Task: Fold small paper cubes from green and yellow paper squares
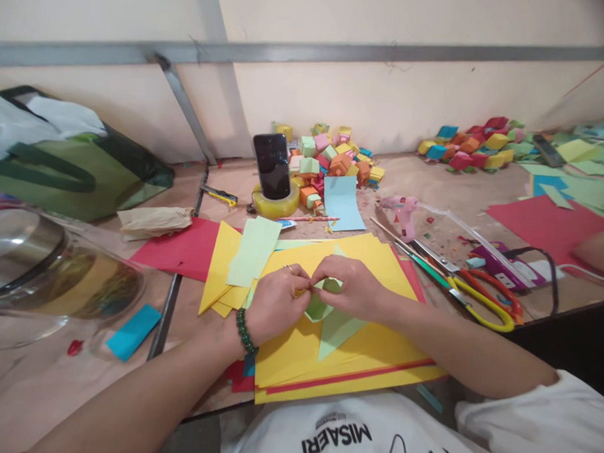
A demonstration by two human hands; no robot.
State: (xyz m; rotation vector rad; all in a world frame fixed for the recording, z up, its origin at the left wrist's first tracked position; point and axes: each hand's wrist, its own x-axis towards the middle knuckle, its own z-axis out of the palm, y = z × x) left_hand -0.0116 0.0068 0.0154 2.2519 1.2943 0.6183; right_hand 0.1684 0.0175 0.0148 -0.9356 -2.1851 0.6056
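Both hands meet over a stack of yellow paper sheets (288,360). Between them is a light green folded paper piece (319,306), bent into a ring-like shape. My left hand (280,295), with a green bead bracelet on the wrist, pinches its left side. My right hand (352,288) pinches the upper rim, its fingertips meeting those of the left. A pale green paper triangle (337,335) lies on the yellow stack under the right hand. Pale green strips (253,250) rest by the stack's upper left corner. The fingers partly hide the folded piece.
Behind stand a phone (272,166) on a tape roll (277,204) and a heap of colored paper cubes (339,159). Scissors (478,305) and a pink glue gun (401,212) lie right. A glass teapot (74,270) stands left. Another person's hand (600,250) is at far right.
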